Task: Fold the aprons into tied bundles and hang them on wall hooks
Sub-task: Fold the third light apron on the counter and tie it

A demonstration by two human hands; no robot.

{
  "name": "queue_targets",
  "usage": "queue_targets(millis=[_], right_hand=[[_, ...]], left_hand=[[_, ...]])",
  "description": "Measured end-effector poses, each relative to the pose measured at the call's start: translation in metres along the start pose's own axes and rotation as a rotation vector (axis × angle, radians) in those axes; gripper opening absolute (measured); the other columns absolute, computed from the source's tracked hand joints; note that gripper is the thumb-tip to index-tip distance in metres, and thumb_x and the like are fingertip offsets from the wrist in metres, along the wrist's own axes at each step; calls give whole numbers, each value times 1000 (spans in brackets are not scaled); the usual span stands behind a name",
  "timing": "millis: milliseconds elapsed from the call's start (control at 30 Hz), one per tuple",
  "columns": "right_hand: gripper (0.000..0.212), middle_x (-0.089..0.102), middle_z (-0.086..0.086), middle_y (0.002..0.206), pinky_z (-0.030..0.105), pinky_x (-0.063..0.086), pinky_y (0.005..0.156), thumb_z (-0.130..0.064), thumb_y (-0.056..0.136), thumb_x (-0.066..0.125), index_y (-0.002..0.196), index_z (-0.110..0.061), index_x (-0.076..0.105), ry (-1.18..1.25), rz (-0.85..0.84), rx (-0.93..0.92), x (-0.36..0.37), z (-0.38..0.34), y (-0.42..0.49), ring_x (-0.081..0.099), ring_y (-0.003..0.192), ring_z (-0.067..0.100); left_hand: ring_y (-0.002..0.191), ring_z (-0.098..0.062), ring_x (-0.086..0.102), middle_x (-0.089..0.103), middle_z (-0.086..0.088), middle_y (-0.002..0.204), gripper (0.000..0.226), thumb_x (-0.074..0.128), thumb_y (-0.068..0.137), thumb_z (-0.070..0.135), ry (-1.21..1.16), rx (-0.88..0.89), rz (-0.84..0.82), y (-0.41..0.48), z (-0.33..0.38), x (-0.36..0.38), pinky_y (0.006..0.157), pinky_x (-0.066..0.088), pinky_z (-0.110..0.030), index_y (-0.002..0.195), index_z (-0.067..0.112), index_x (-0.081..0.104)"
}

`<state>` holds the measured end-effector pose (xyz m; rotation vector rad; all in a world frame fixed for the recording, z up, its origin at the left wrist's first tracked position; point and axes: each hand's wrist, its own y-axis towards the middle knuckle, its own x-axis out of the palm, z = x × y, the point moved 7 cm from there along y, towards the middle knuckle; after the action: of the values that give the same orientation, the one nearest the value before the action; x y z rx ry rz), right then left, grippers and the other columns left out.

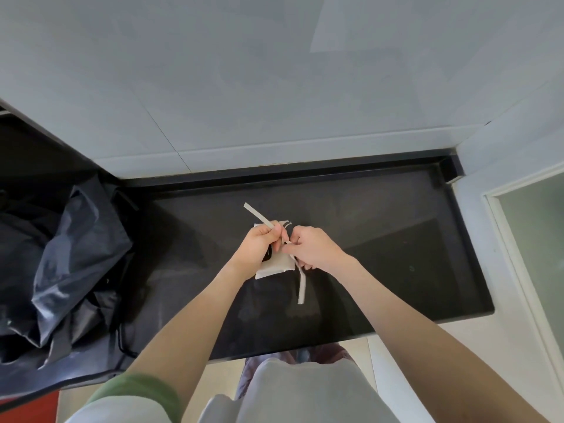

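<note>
Folded pale apron bundle [276,268] lies on the black countertop [396,239], roughly mid-counter, partly under both hands. Left hand [259,244] has its fingers curled round the upper strap [256,213], whose free end sticks up and away to the left. Right hand [311,247] is curled too, pinching strap material right beside the left hand's fingertips — looks like the crossing point of a knot, though the knot itself is hidden between the hands. The lower strap [302,288] trails off the bundle toward the counter's near edge, loose.

Step judged: tying the bundle, knot not yet cinched.

Risks:
- Uneven pull — one hand tugs harder, the bundle slides across the slick counter or lifts, and the folds open.
- The pinch slips at the crossing, the wrap goes slack, and the bundle is too loose to hang.
- The loose lower strap gets left out of the knot (or the wrong end gets pulled), so the tie comes undone once weight hangs on it.
- Over-tightening leaves no loop to catch a hook.
- Neither hand seems to press the bundle flat, so the top layers could spring up.

Dark pile of bags [70,254] sits at the counter's left end, well apart from the bundle; I cannot tell if it holds more aprons. No hooks show on the tiled wall [274,87] in this view.
</note>
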<state>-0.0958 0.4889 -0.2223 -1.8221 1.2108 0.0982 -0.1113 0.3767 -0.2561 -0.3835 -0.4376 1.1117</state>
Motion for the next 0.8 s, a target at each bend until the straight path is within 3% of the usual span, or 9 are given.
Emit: queue_targets(millis=[67,167,233,300,400,500,567,667,800], right_hand=[[28,51,-4,65,28,38,58,-29,96,49,70,-18,44,-182,110,-49,-1,-3,0,54,67,19],[38,51,0,69,30,35,63,-35,100,43,67,-16,46,-149,168,-13,8,2,-2,50,69,20],[46,53,5,68,32,36,63,-36,100,45,65,-7,51,29,185,61,12,12,-3,50,68,21],[40,57,12,77,33,40,69,-30,98,51,79,4,61,308,169,97,15,18,-7,54,75,23],[20,61,5,96,22,46,75,-11,97,51,89,-11,69,735,60,65,19,11,-21,58,87,12],[29,57,0,91,20,42,71,-3,96,47,84,-21,66,890,91,130,22,10,-27,51,81,11],[19,55,1,84,19,42,64,-8,94,54,85,-17,69,1052,191,231,27,19,-28,47,73,10],[14,56,-3,76,19,40,62,-16,92,60,91,-13,73,1391,293,275,34,27,-28,45,67,8],[22,61,2,96,25,42,83,-25,98,52,84,-13,64,1477,350,131,24,27,-24,57,98,14]], left_hand=[[69,-9,54,50,1,55,42,37,103,12,10,4,-16,1,1,2,85,41,-17,70,3,60],[72,-8,57,57,-12,70,44,39,102,10,-8,6,-31,-2,3,6,80,44,-15,68,11,65],[70,-5,60,65,-3,69,41,38,103,9,-29,-4,-53,-4,4,10,75,47,-15,72,6,64],[73,-9,62,65,1,69,44,38,103,10,-26,-8,-85,-4,6,11,78,48,-20,69,8,66],[78,-13,59,62,7,70,47,39,103,13,-11,-28,-106,-2,8,8,85,47,-27,65,11,67],[85,-13,60,61,8,76,44,40,102,13,-21,-42,-121,-2,7,7,89,48,-27,67,8,66],[95,-17,58,59,5,88,44,42,102,13,-20,-29,-138,-2,8,10,94,46,-33,66,13,69],[111,-18,53,59,6,111,33,44,101,11,64,-51,-139,-1,7,10,98,44,-34,81,12,71],[114,-24,52,60,7,116,25,45,101,16,116,-92,-196,1,2,9,104,39,-42,104,17,69]])
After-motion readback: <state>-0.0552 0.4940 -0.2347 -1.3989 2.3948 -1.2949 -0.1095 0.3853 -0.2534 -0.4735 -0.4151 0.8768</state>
